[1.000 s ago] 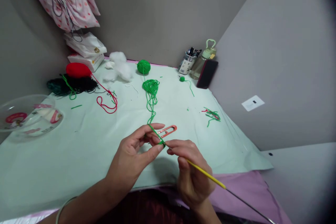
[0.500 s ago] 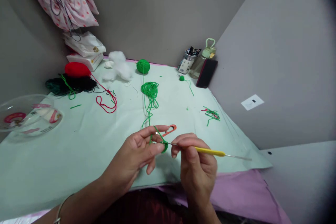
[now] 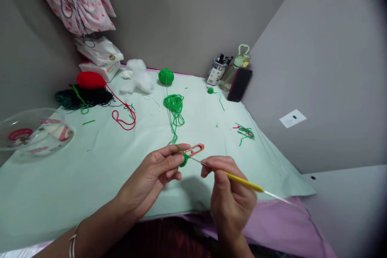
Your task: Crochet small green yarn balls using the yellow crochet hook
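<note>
My left hand (image 3: 154,177) pinches a small green crochet piece (image 3: 183,160) between thumb and fingers, with green yarn running over the index finger. That strand leads back to a loose heap of green yarn (image 3: 174,102) and a green yarn ball (image 3: 166,76). My right hand (image 3: 228,193) is closed on a yellow-handled crochet hook (image 3: 242,182), whose metal tip meets the green piece. Orange thread snips (image 3: 195,149) lie on the pale green sheet (image 3: 99,161) just beyond my left fingers.
Red yarn ball (image 3: 90,80), dark yarn (image 3: 81,97) and a red strand (image 3: 122,119) lie at the left. White stuffing (image 3: 137,74) is at the back. A clear plastic bowl (image 3: 33,133) sits far left. Pen cup (image 3: 216,71), bottle (image 3: 234,70) and phone (image 3: 239,84) stand in the corner. Yarn scraps (image 3: 244,132) lie right.
My right hand turned the hook from steeply angled to nearly level, then slightly down, its tip staying at the green piece. My left fingers closed tighter on the piece.
</note>
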A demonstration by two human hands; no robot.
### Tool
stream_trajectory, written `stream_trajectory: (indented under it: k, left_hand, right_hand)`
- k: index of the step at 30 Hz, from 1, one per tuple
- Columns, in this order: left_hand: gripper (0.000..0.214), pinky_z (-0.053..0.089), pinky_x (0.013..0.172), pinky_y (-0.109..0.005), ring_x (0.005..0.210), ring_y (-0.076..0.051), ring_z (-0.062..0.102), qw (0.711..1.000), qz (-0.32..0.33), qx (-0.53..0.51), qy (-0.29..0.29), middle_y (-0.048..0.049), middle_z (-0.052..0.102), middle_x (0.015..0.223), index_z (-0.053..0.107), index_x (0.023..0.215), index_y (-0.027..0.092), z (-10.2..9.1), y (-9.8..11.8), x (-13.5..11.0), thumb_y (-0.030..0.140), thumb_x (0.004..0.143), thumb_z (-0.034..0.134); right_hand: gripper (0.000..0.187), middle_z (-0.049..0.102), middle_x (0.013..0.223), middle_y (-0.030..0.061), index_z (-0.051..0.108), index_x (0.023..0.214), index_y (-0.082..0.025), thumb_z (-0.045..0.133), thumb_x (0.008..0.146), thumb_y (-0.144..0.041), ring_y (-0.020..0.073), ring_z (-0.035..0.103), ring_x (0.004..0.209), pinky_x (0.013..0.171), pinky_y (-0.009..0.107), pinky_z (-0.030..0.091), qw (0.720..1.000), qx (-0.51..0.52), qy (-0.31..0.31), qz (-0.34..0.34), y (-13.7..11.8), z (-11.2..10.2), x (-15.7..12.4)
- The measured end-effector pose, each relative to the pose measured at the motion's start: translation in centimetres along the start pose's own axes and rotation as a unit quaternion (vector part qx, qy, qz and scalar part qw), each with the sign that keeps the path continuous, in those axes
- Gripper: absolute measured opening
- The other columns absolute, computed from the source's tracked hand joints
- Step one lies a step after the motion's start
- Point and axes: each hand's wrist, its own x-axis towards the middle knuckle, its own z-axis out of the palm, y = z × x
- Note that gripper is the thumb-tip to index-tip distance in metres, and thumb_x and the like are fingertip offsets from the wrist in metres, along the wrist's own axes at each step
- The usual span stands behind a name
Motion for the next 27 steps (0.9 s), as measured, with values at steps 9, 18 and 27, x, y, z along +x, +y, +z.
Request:
stream_trajectory:
  k: [9,18,27]
  left_hand:
    - [0.029,0.048,0.092,-0.026,0.095,-0.014,0.065,0.994,0.065,0.086,-0.024,0.0014,0.074,0.095,0.079,0.112,0.033,-0.1,-0.6,-0.3,0.026,0.084,0.083]
    - [0.026,0.045,0.084,-0.023,0.09,-0.013,0.058,0.987,0.073,0.146,-0.004,0.0018,0.066,0.091,0.079,0.113,0.034,-0.5,-0.1,-0.6,0.029,0.087,0.079]
    - [0.027,0.049,0.082,-0.02,0.082,-0.011,0.06,0.983,0.118,0.142,0.022,0.0034,0.064,0.08,0.08,0.105,0.027,0.2,-0.2,-0.4,0.016,0.081,0.082]
  right_hand:
    - [0.021,0.074,0.099,0.0023,0.077,0.105,-0.026,0.057,0.102,-0.019,0.014,0.066,0.082,0.074,0.029,0.054,0.986,0.135,-0.023,0.098,0.5,0.6,0.3]
    - [0.025,0.076,0.099,0.0025,0.073,0.106,-0.025,0.048,0.107,-0.024,0.0129,0.069,0.079,0.075,0.028,0.056,0.978,0.174,-0.038,0.109,0.0,-0.1,0.4]
    - [0.028,0.074,0.111,0.0086,0.065,0.122,-0.02,0.048,0.102,-0.011,0.0184,0.071,0.101,0.082,0.032,0.06,0.98,-0.108,-0.113,-0.123,-0.3,-0.8,-0.1]
